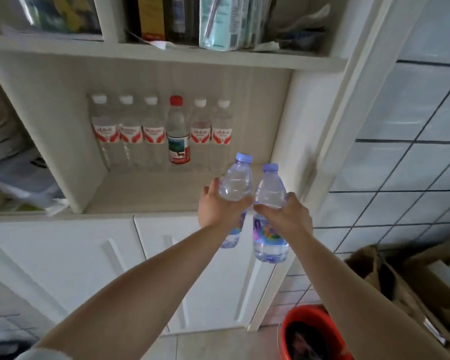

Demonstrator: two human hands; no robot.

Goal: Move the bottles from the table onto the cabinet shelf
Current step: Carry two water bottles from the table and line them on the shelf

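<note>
My left hand (218,206) grips a clear water bottle with a purple cap (236,181) around its middle. Beside it, my right hand (286,215) grips a second purple-capped bottle (269,188). Both bottles stand upright and almost touch, held just in front of the cabinet shelf (151,196), near its right front corner. At the back of that shelf stands a row of several bottles: white-capped ones with red labels (130,131) and one red-capped bottle (177,133). The table is out of view.
White cabinet doors (182,268) close the space under the shelf. The upper shelf (166,51) holds books and packets. A tiled wall (411,152) is at the right, with a red bucket (309,333) and a cardboard box (400,281) on the floor below.
</note>
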